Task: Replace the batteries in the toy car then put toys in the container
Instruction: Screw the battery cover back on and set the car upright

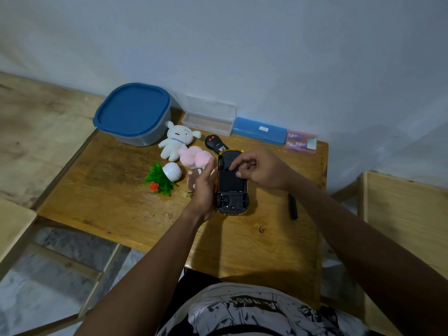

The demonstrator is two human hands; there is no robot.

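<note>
A yellow toy car (231, 187) lies upside down near the middle of the wooden table (116, 197), its black underside facing up. My left hand (203, 192) steadies the car's left side. My right hand (260, 169) rests its fingertips on the far part of the underside, around the battery cover; whether it pinches anything is unclear. A grey container with a blue lid (133, 115) stands at the back left, lid on. A white plush (175, 140), a pink plush (196, 160) and a small potted plastic plant (164, 177) lie left of the car.
A black remote control (214, 143) lies just behind the car. A black screwdriver (292, 206) lies on the table to the right. Against the wall stand a clear box (209, 117), a blue case (259, 130) and a pink battery pack (301, 142). Wooden furniture (400, 209) flanks the table.
</note>
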